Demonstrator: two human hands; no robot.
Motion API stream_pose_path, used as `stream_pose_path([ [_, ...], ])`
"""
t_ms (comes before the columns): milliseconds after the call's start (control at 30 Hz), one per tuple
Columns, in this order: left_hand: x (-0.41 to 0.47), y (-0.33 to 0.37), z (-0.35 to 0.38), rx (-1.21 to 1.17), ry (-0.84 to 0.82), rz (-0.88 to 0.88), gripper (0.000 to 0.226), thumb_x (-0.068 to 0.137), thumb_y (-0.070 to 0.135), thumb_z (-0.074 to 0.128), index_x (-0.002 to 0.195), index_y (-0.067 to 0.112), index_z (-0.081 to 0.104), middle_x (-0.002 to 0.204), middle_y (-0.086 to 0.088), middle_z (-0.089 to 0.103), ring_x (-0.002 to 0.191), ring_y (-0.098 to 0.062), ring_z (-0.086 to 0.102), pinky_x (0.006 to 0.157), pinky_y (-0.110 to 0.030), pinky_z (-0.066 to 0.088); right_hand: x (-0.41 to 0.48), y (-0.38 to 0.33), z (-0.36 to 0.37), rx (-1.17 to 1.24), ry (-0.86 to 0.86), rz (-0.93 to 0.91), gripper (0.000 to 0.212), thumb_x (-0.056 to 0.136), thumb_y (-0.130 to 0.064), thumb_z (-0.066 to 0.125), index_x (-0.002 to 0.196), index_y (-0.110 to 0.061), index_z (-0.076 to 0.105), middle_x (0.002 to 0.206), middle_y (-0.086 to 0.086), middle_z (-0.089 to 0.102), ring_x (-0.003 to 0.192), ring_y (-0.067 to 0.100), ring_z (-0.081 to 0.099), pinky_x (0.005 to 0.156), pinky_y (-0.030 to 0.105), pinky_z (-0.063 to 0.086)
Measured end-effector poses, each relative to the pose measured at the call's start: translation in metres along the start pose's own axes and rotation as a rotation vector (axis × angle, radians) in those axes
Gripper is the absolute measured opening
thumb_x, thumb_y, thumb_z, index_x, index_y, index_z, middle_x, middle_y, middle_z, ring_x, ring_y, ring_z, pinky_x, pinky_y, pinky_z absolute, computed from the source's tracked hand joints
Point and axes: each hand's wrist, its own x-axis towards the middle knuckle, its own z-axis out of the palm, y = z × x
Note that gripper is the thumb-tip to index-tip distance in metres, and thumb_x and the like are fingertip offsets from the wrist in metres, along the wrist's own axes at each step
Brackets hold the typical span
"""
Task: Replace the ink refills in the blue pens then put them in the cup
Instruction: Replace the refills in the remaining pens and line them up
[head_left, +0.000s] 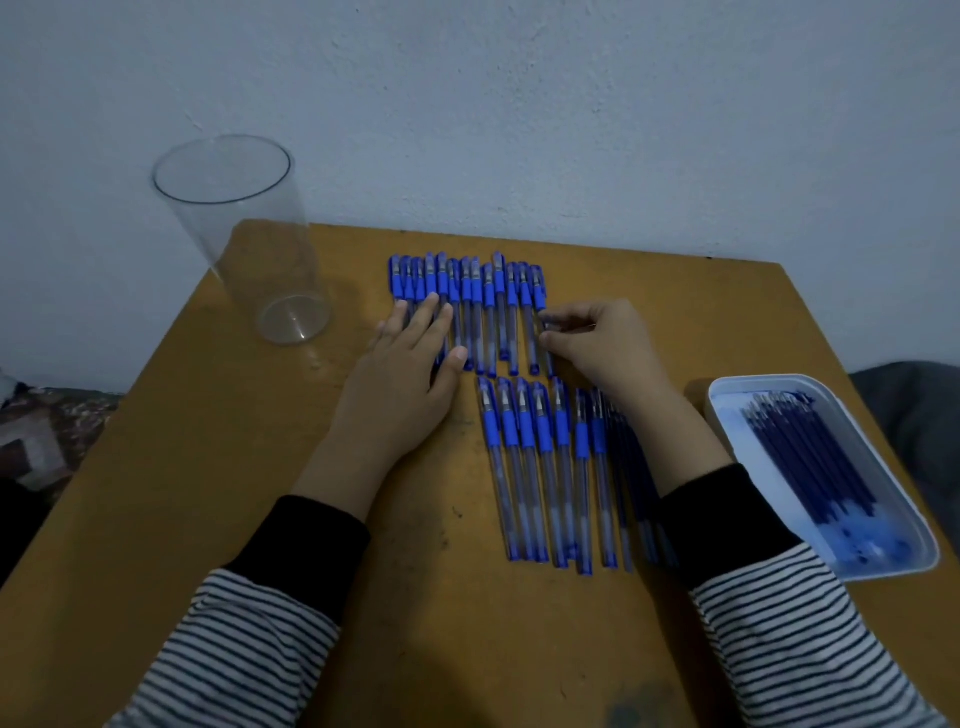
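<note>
Cup (244, 234): 1 | tray (732, 410): 1 | pen rows (488, 306): 2 | right hand (597, 343) pinches far-row pen (538, 291)

Left hand (410, 364) flat, palm down, fingers straight and spread. Right hand (602, 343) curled, pinching blue pen (538, 288). Both forearms reach forward.

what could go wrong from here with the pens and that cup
1. The right hand pinches the end pen of the packed far row; lifting it may scatter neighbours.
2. The tall cup stands by the corner of the table; a hasty drop could tip it.
3. The tray lies beside the right sleeve, which could nudge it.
</note>
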Motion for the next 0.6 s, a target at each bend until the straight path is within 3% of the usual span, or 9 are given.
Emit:
stream_pose_path([
  [100, 0.0, 0.0, 0.001, -0.007, 0.006, 0.005, 0.057, 0.108, 0.042, 0.03, 0.16, 0.021, 0.017, 0.168, 0.004, 0.009, 0.155, -0.017, -0.001, 0.123, -0.032, 0.002, -0.001, -0.002, -0.001, -0.118, 0.004, -0.03, 0.025, 0.087, -0.014, 0.074, 0.112, -0.017, 0.071, 0.1, 0.0, 0.068, 0.089, 0.01, 0.062, 0.07, 0.015, 0.048],
  [233, -0.003, 0.001, 0.001, -0.082, 0.039, 0.015, 0.058, 0.109, 0.04, 0.032, 0.16, 0.018, 0.015, 0.168, 0.003, 0.011, 0.155, -0.017, 0.0, 0.123, -0.032, 0.003, 0.0, -0.007, -0.003, -0.154, 0.003, 0.014, 0.021, 0.087, -0.01, 0.072, 0.108, -0.016, 0.072, 0.097, 0.0, 0.068, 0.079, 0.006, 0.059, 0.059, 0.015, 0.046],
  [300, -0.005, 0.001, -0.002, -0.13, 0.06, 0.022, 0.057, 0.109, 0.038, 0.033, 0.16, 0.018, 0.017, 0.168, 0.003, 0.013, 0.155, -0.016, 0.002, 0.123, -0.034, 0.005, -0.001, -0.005, -0.008, 0.007, -0.017, 0.109, 0.019, 0.087, -0.007, 0.071, 0.105, -0.013, 0.073, 0.092, 0.003, 0.07, 0.079, 0.013, 0.066, 0.066, 0.029, 0.058],
  [400, -0.011, 0.004, -0.007, -0.199, 0.101, 0.034, 0.054, 0.109, 0.035, 0.034, 0.159, 0.017, 0.023, 0.166, 0.003, 0.018, 0.155, -0.014, 0.005, 0.121, -0.028, 0.004, -0.01, -0.001, -0.016, 0.457, -0.067, 0.212, 0.017, 0.086, 0.0, 0.069, 0.102, -0.006, 0.073, 0.093, 0.013, 0.074, 0.082, 0.022, 0.068, 0.081, 0.037, 0.058],
  [433, -0.014, 0.006, -0.009, -0.235, 0.116, 0.032, 0.053, 0.109, 0.034, 0.035, 0.158, 0.017, 0.026, 0.166, 0.003, 0.021, 0.154, -0.013, 0.007, 0.121, -0.026, 0.004, -0.014, -0.001, -0.018, 0.595, -0.078, 0.212, 0.016, 0.086, 0.002, 0.068, 0.1, -0.004, 0.072, 0.095, 0.014, 0.074, 0.085, 0.022, 0.068, 0.085, 0.036, 0.057],
  [500, -0.021, 0.008, -0.011, -0.302, 0.145, 0.036, 0.051, 0.109, 0.033, 0.036, 0.157, 0.017, 0.031, 0.164, 0.003, 0.027, 0.153, -0.011, 0.012, 0.124, -0.028, 0.008, -0.025, -0.003, -0.02, 0.787, -0.111, 0.199, 0.017, 0.086, 0.005, 0.064, 0.102, -0.001, 0.07, 0.09, 0.01, 0.074, 0.08, 0.016, 0.068, 0.078, 0.026, 0.058],
  [600, -0.038, 0.015, -0.014, -0.327, 0.223, 0.072, 0.047, 0.108, 0.031, 0.04, 0.153, 0.018, 0.04, 0.159, 0.002, 0.038, 0.15, -0.01, 0.025, 0.121, -0.023, 0.019, -0.051, -0.009, -0.017, 0.893, -0.199, 0.175, 0.024, 0.086, 0.006, 0.063, 0.109, -0.001, 0.069, 0.092, 0.007, 0.075, 0.077, 0.011, 0.068, 0.071, 0.019, 0.057],
])
